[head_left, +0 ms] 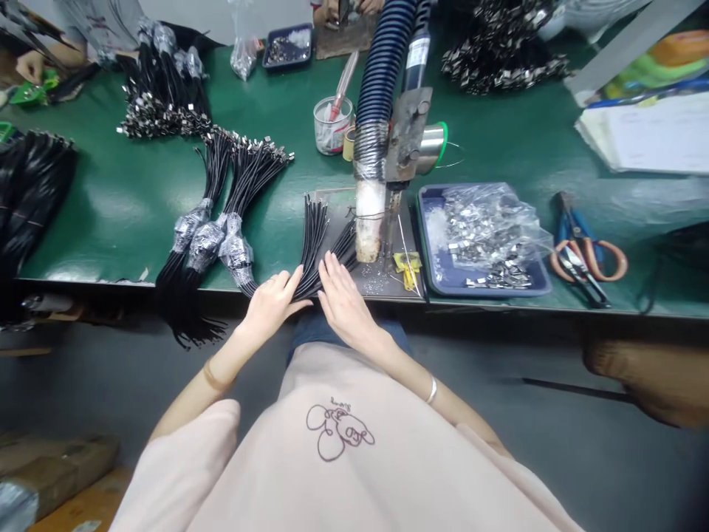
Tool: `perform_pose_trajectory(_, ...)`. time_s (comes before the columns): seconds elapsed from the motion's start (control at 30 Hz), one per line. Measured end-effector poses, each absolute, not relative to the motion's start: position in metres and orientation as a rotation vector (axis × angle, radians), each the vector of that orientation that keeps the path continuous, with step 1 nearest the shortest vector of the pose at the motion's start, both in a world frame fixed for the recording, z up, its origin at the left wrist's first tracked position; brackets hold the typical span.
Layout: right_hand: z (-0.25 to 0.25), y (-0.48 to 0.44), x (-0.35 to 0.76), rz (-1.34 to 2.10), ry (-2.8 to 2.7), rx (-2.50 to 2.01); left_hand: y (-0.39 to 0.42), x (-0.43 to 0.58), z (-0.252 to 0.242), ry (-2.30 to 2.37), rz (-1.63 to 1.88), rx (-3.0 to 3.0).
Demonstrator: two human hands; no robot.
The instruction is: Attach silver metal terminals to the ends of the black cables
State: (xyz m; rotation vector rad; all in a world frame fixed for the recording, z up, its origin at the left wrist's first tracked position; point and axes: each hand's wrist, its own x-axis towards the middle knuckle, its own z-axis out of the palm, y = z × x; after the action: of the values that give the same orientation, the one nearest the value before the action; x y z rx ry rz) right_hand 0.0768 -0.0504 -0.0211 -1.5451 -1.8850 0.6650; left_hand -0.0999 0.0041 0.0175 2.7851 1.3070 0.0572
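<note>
Left hand [274, 299] and right hand [346, 303], both unclenched, touch black cables [314, 230] extending toward 12–1 o'clock; neither is clearly nearer.

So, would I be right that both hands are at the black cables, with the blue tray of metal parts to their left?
Not quite: the head view shows the blue tray of metal parts to the right of the left hand and right hand, which are indeed at the black cables.
</note>
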Motion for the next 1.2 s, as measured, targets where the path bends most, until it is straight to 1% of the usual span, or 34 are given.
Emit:
perform_pose_trajectory(0.07, -0.014, -0.057, 0.084, 0.689, -1.915, -1.461, 0.007, -0.089, 0.024, 1.426, -0.122, 2.71)
perform_pose_trajectory(0.17, 0.003, -0.075, 0.104, 0.723, -1.918, -1.258, 0.005, -0.077, 0.036, 1.628, -0.251, 2.574)
perform_pose_trajectory(0.23, 0.016, -0.092, 0.123, 0.731, -1.866, -1.185, 0.0, -0.07, 0.042, 1.73, -0.259, 2.517)
perform_pose_trajectory(0.4, 0.038, -0.129, 0.17, 0.633, -1.704, -1.209, -0.01, -0.059, 0.041, 1.814, -0.168, 2.492)
perform_pose_trajectory(0.53, 0.033, -0.136, 0.192, 0.35, -1.605, -1.364, -0.009, -0.057, 0.04, 1.868, -0.148, 2.455)
perform_pose_trajectory(0.63, 0.018, -0.126, 0.199, 0.12, -1.667, -1.418, -0.006, -0.056, 0.041, 1.881, -0.079, 2.415)
perform_pose_trajectory(0.73, 0.003, -0.111, 0.198, 0.019, -1.78, -1.401, -0.002, -0.055, 0.041, 1.886, 0.013, 2.335)
perform_pose_trajectory(0.9, 0.001, -0.097, 0.193, 0.071, -1.771, -1.345, 0.009, -0.051, 0.042, 1.883, 0.017, 2.235)
perform_pose_trajectory(1.07, 0.036, -0.104, 0.197, 0.268, -1.715, -1.251, 0.023, -0.037, 0.043, 1.874, -0.027, 2.236)
perform_pose_trajectory(1.13, 0.052, -0.111, 0.2, 0.244, -1.747, -1.196, 0.029, -0.032, 0.041, 1.878, -0.025, 2.256)
perform_pose_trajectory(1.2, 0.066, -0.12, 0.202, 0.149, -1.778, -1.152, 0.034, -0.03, 0.039, 1.883, 0.039, 2.248)
